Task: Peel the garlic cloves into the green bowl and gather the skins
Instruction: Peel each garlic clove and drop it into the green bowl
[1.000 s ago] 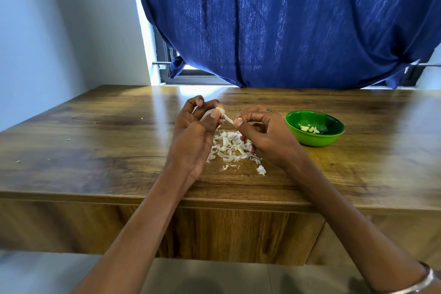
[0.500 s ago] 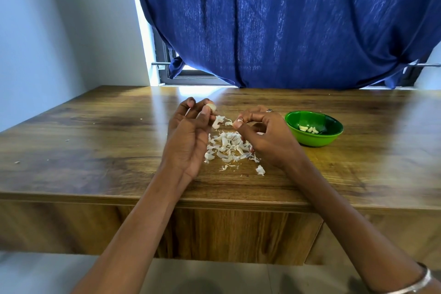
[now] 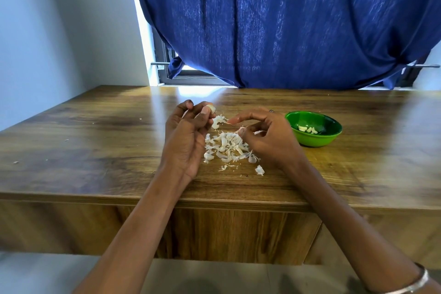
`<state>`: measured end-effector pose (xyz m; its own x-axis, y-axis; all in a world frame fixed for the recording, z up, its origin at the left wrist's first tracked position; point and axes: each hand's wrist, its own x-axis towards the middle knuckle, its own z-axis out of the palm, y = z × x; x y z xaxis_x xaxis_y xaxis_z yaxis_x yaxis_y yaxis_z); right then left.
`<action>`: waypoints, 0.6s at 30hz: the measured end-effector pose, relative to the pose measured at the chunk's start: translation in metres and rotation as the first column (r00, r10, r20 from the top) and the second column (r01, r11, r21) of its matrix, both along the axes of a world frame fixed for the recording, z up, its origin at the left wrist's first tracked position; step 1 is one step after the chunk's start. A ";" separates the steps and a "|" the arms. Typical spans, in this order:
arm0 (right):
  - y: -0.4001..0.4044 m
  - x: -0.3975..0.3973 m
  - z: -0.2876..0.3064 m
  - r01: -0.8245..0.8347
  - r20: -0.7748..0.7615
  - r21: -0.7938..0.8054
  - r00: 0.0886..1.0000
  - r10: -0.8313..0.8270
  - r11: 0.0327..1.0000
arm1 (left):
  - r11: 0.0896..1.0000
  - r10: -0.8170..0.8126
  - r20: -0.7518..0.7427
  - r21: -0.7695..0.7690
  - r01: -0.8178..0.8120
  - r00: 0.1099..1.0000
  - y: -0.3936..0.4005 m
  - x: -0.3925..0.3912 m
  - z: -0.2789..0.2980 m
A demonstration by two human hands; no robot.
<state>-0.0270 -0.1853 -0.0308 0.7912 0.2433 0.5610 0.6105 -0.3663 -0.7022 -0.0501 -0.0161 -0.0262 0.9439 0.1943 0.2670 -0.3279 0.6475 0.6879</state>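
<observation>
Blue curtain [image 3: 286,21] hangs behind a wooden bench [image 3: 95,141]. On the bench lies a heap of skins [image 3: 228,148], between the two hands. The left hand [image 3: 188,136] pinches a clove [image 3: 211,108] at its fingertips, above the heap's far edge. The right hand [image 3: 267,136] hovers over the heap, fingers loosely curled, holding nothing clearly visible. Just right of it stands the green bowl [image 3: 334,133], with peeled cloves [image 3: 307,129] inside.

Glossy wood-grain table [image 3: 95,141], shiny green plastic-looking bowl [image 3: 317,141], papery garlic skins [image 3: 226,145], blue cloth curtain [image 3: 286,19].
</observation>
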 end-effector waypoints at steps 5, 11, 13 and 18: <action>-0.005 -0.002 0.000 0.011 0.027 0.032 1.000 -0.012 0.999 | 1.000 -0.005 -0.017 0.020 0.005 1.000 0.000 -0.003 0.001; -0.006 -0.001 -0.001 0.102 0.090 -0.021 0.991 -0.099 0.995 | 1.000 -0.008 -0.036 0.012 0.008 0.999 0.001 -0.004 0.002; -0.005 0.000 -0.002 0.119 0.076 -0.026 0.990 -0.117 0.993 | 1.000 -0.010 -0.040 0.010 0.010 0.999 0.000 -0.004 0.002; -0.006 0.000 -0.002 0.151 0.014 -0.031 0.988 -0.151 0.988 | 1.000 -0.006 -0.056 0.013 0.006 0.998 0.001 -0.003 0.001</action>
<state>-0.0274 -0.1911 -0.0328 0.8137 0.1395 0.5642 0.5545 -0.4773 -0.6817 -0.0535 -0.0149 -0.0251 0.9585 0.1852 0.2165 -0.2849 0.6401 0.7136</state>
